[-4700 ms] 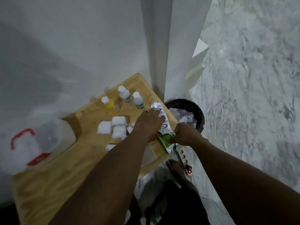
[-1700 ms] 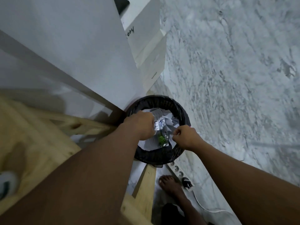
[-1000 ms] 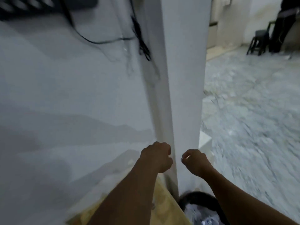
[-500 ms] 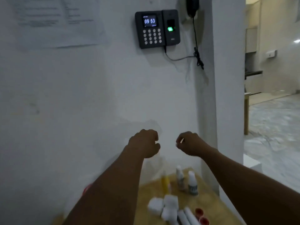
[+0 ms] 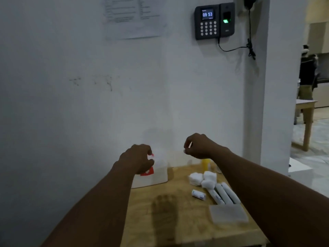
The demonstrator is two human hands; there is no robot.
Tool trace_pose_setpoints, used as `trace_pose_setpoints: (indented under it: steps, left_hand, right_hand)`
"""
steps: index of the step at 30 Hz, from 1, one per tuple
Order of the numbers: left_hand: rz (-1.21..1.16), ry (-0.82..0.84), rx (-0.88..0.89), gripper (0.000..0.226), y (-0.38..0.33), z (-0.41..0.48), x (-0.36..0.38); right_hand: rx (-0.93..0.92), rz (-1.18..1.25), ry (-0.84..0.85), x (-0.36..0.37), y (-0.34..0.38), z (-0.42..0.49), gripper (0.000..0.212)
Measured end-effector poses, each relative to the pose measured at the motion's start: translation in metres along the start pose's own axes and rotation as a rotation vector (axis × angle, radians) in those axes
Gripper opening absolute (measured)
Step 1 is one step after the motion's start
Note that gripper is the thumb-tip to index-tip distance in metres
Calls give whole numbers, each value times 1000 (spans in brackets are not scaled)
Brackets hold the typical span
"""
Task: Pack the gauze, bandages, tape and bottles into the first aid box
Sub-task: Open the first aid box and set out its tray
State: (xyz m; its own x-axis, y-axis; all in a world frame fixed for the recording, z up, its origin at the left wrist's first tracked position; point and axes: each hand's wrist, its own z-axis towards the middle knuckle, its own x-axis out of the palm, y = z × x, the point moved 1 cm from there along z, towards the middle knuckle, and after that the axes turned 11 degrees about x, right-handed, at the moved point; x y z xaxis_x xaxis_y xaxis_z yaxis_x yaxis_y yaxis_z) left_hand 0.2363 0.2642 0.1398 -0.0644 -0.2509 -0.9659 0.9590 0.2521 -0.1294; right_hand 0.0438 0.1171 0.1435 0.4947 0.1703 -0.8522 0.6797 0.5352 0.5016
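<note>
The white first aid box (image 5: pixel 158 175) with red latches stands on the wooden table (image 5: pixel 169 225) against the wall. My left hand (image 5: pixel 137 159) hovers in front of its red latch, fingers curled with a gap to the thumb, holding nothing. My right hand (image 5: pixel 197 147) is raised above the table, loosely closed and empty. White gauze pads (image 5: pixel 203 178) lie to the right of the box. Beside them are three long rolled bandages (image 5: pixel 224 193), a small roll (image 5: pixel 198 194) and a flat translucent packet (image 5: pixel 228 213). A yellow bottle (image 5: pixel 205 162) shows behind my right wrist; other bottles are hidden.
A keypad device (image 5: pixel 213 20) with a dangling cable hangs on the wall above, next to a paper notice (image 5: pixel 133 16). A white pillar (image 5: pixel 279 86) bounds the table's right side. Beyond it stand another wooden table (image 5: pixel 306 107) and a person (image 5: pixel 307 73).
The crumpled wrapper went from my hands into the black bin. My view then swung up and left from the bin to the table, and my left hand has moved in front of the box.
</note>
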Motion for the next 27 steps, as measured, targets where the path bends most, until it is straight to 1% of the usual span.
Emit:
trace_pose_setpoints:
  steps: [5,7,10,13,17,20,22,24,27]
  left_hand:
    - [-32,11,-113,45,54,-6,26]
    - [-51,3,-148,52,76,1,42]
    - [-102,-17,-226,64,106,18,69]
    - [-193,-55,-316,73,129,34,96]
    - [-372,-119,-410,80,148,55,129]
    - [-515,-158,-447,80,151,65,144]
    - [-574,-170,-465,77,149,68,148]
    - [-609,-188,-475,78,150,67,150]
    - [-621,-196,-468,80,151,57,145]
  right_hand:
    - [14,7,60,35,11,29,21]
    - [36,5,101,57,11,46,24]
    - [55,-20,149,92,11,74,35]
    - [77,1,177,124,11,101,45]
    - [138,65,161,156,7,132,62]
    - [225,167,232,166,6,145,75]
    - [287,220,318,164,7,151,75]
    - [322,254,389,159,9,151,70]
    - [317,285,408,156,15,147,58]
